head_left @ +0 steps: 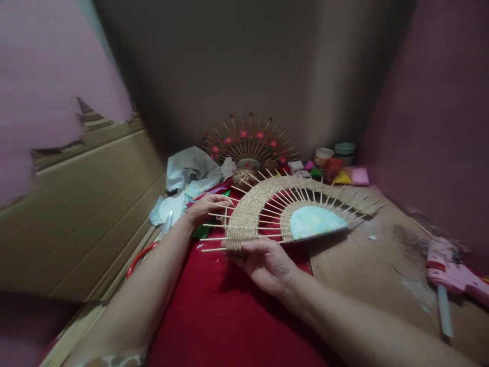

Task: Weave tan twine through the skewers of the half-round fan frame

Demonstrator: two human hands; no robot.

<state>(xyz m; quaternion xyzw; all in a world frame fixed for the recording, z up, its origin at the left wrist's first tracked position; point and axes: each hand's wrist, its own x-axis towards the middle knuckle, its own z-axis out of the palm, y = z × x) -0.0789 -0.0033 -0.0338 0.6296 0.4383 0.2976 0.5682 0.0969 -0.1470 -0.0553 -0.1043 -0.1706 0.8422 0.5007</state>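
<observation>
A half-round woven fan point(244, 216) of tan twine on thin sticks is held up over the red cloth, tilted. At its hub is a pale blue half-disc point(317, 223). My right hand point(265, 265) grips the lower left end of the woven band, thumb on top and fingers beneath. My left hand point(208, 209) is closed at the fan's left edge among the stick ends, pinching a strand of twine point(222, 218) that loops beside the band. Its fingertips are small and partly hidden by the sticks.
Red-handled scissors point(141, 257) lie left of my forearm. Behind stand a flower-decorated fan point(250, 135), a twine ball point(244, 177), crumpled pale cloth point(191, 168) and cups point(324, 157). A pink glue gun point(445, 265) is at right; torn cardboard point(95, 204) stands at left.
</observation>
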